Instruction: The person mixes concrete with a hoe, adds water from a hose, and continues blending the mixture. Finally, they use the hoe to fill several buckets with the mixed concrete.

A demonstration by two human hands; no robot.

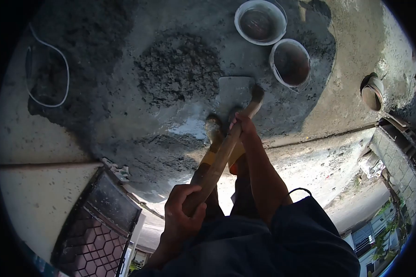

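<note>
A thick wooden handle (219,161) runs slantwise from near my body to a flat metal blade (236,89) that lies on the wet grey ground. Near the handle's close end, my left hand (182,212) is wrapped round the wood. Farther along, close to the blade, my right hand (243,126) grips the same handle. Just left of the blade lies a heap of dark, lumpy wet mix (178,67). My boots (213,127) stand just below the blade, partly hidden by the handle.
Two buckets, one at the top (260,5) and one just below it (277,74), stand beyond the blade. At the right is a smaller container (376,85). A pale hose or cable loop (67,76) lies at the left. A metal grille gate (94,231) is at lower left.
</note>
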